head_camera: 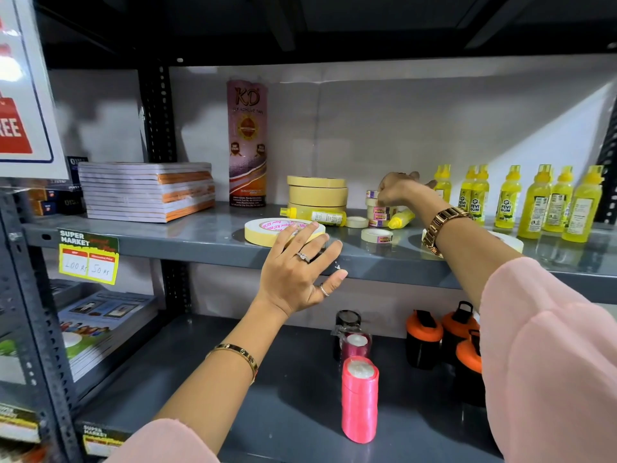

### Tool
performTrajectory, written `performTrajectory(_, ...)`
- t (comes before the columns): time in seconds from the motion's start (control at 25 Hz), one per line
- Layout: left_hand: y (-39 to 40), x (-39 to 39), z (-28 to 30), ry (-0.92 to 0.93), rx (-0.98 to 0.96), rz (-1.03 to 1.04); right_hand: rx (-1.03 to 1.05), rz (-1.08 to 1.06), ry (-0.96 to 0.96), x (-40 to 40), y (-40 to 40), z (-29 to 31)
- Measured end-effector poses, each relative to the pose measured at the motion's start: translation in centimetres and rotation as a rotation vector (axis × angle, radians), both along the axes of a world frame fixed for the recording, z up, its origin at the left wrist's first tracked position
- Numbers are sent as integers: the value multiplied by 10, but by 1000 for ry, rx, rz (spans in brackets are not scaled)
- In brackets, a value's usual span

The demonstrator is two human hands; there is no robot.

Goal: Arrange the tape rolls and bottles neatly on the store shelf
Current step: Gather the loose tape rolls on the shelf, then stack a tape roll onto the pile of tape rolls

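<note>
My left hand (297,265) is spread open, its fingertips touching a wide cream tape roll (267,230) lying flat near the front of the grey shelf (167,240). My right hand (399,188) reaches deep into the shelf and grips the top of a stack of small tape rolls (379,213). A stack of three big cream rolls (317,193) stands behind. Two yellow gum bottles lie on their sides: one (315,215) left of the small stack, another (400,218) right of it. Several yellow bottles (507,202) stand upright at the right. Loose small rolls (376,235) lie in front.
A tall KD tape pack (247,142) stands at the back. A pile of notebooks (147,190) fills the shelf's left end. On the lower shelf stand ribbon spools (360,397) and orange-lidded black bottles (424,339). A price tag (88,255) hangs on the shelf edge.
</note>
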State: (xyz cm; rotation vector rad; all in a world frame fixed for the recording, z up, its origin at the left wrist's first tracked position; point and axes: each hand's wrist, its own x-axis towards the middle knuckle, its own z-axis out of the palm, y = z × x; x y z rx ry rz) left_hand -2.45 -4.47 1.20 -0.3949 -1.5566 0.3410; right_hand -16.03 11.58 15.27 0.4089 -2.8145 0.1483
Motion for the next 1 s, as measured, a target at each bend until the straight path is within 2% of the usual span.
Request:
performTrajectory(0.32,0,1,0,-23,10,16,-28,-7,-50,-9,3,0)
performTrajectory(0.44,1,1,0,-34,10,31,-102,50,-52,-4,9,3)
performTrajectory(0.6,0,3,0,-70,11,40,-197,23,14,20,26,7)
performTrajectory(0.8,12,14,-6,-184,166,23,-220,80,86,41,48,-6)
performTrajectory(1.0,30,32,-9,-288,277,104,-286,16,130,72,72,-29)
